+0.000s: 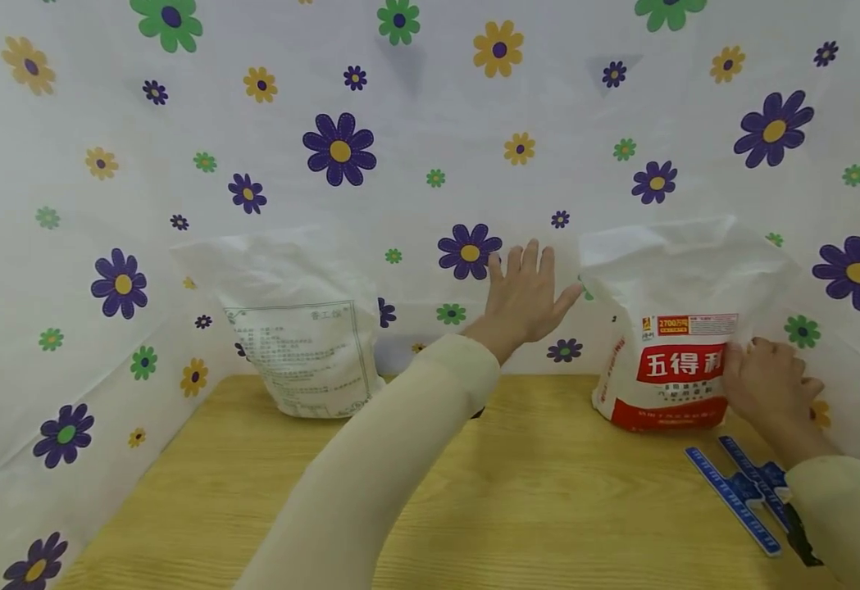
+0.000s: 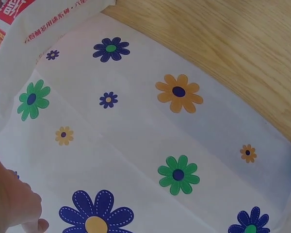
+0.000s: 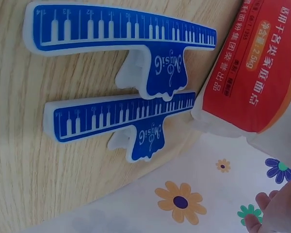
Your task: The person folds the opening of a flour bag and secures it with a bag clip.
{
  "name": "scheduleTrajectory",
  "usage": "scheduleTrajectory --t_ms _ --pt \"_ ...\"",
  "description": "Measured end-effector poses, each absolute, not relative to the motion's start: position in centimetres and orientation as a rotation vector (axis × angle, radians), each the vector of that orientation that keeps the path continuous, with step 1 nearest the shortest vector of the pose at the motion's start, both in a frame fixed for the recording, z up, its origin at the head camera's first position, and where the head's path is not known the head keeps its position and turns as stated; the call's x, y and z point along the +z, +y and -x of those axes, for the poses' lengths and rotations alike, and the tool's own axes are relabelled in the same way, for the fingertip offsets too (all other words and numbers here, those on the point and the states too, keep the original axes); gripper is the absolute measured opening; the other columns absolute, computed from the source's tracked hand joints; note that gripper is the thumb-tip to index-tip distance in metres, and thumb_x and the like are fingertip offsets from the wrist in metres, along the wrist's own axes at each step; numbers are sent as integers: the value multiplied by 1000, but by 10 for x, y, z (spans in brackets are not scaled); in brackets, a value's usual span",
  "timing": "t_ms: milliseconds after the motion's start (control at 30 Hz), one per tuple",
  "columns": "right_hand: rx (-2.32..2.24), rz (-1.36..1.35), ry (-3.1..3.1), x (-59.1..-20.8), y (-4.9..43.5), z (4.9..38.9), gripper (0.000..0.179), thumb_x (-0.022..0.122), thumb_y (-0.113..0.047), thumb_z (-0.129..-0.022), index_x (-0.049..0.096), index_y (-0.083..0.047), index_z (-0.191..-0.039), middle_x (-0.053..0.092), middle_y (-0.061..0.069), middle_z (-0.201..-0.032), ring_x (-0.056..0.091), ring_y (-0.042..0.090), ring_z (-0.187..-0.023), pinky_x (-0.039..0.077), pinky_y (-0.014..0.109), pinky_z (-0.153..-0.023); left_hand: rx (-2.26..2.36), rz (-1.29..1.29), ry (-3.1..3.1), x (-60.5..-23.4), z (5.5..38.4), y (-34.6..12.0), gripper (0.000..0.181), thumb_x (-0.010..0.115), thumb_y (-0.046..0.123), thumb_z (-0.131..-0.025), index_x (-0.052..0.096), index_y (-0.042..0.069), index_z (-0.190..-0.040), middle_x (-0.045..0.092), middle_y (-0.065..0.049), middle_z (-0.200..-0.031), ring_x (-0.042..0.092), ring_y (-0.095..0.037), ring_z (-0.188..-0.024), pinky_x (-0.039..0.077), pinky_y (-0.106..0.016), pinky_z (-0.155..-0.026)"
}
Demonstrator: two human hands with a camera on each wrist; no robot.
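Note:
A white flour bag with red print [image 1: 666,328] stands upright at the right of the table, its top unfolded. My right hand [image 1: 769,381] rests against the bag's right side, fingers loosely bent; whether it grips the bag is not clear. To the bag's left my left hand [image 1: 525,299] is raised, fingers straight and spread, holding nothing. Two blue and white clips with piano-key print, one clip [image 3: 121,29] above the other clip [image 3: 121,119] in the right wrist view, lie beside the bag. In the left wrist view part of the left hand [image 2: 12,199] shows at the lower left.
A second white bag with green print [image 1: 304,344] stands at the table's back left. The wooden table [image 1: 518,492] meets a white flowered cloth [image 1: 415,147] that hangs behind and at both sides.

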State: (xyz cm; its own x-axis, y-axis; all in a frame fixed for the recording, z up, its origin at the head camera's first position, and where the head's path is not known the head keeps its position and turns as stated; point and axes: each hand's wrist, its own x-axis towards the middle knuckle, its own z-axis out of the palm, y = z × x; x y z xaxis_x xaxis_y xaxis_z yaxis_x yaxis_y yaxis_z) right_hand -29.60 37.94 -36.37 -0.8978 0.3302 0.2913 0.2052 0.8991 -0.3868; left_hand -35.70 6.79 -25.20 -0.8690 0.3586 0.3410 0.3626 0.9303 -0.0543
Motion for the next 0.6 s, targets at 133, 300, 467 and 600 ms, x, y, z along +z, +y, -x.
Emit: scheduleTrajectory --t_ms 133,300,467,600 --pt "472 411 -2728 -364 378 299 58 29 -27 -104 32 25 -127 31 44 -120 31 60 -105 26 73 -88 -7 538 -2760 -251 360 79 78 18 65 -102 21 12 -158 21 -6 -165 20 -26 -151 13 -56 -121" --pt "438 454 -2788 -367 377 300 55 31 -22 -104 33 27 -127 31 43 -115 32 57 -101 27 73 -89 11 541 -2780 -253 361 94 73 17 62 -103 27 12 -155 30 -4 -159 24 -24 -148 14 -54 -120" --pt "414 464 -2820 -369 378 301 53 32 -22 -104 33 27 -125 31 42 -113 32 56 -100 30 72 -88 -43 531 -2793 -254 363 106 57 22 52 -106 33 16 -148 36 0 -151 29 -22 -143 17 -51 -118" --pt "379 451 -2813 -371 377 304 51 40 -22 -103 36 25 -123 36 41 -112 35 54 -99 33 71 -88 -77 493 -2776 -254 365 110 50 26 47 -107 39 15 -143 42 0 -147 34 -21 -139 21 -50 -116"
